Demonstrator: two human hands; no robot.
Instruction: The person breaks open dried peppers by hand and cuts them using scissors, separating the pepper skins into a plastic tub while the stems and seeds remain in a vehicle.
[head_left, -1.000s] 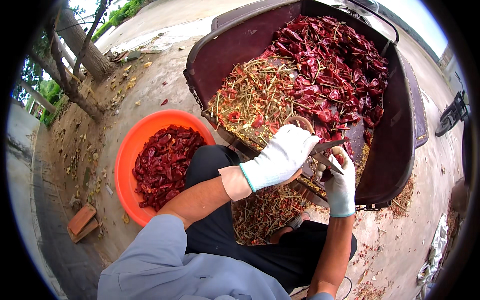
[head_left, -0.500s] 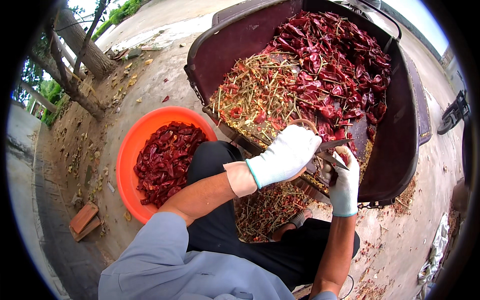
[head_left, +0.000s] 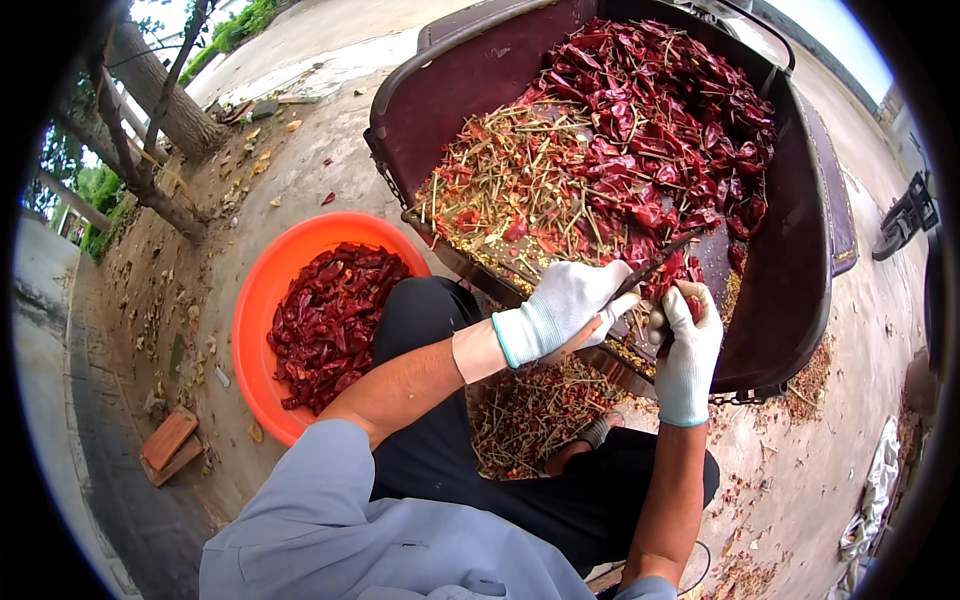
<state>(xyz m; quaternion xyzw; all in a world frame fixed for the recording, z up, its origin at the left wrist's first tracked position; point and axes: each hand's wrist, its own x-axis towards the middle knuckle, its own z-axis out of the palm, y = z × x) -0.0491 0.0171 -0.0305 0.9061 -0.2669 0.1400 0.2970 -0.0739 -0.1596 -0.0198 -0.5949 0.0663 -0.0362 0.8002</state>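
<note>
Both hands wear white knit gloves. My left hand point(head_left: 565, 305) is closed around the handles of dark scissors point(head_left: 655, 265), whose blades point up and right. My right hand point(head_left: 688, 340) pinches a dried red chili point(head_left: 692, 300) right beside the blades. Both hands hover over the near rim of a dark maroon cart tub point(head_left: 800, 300). Inside it lie a big heap of dried red chilies point(head_left: 670, 130) and a pile of cut stems and seeds point(head_left: 510, 190).
An orange basin point(head_left: 262, 300) with trimmed red chilies stands on the ground to my left. Stems litter the ground between my legs point(head_left: 530, 410). A brick point(head_left: 168, 440) lies at lower left; tree trunks point(head_left: 160, 100) stand at upper left.
My left hand with the scissors has shifted slightly right, closer to the chili in my right hand. The right hand has stayed almost in place.
</note>
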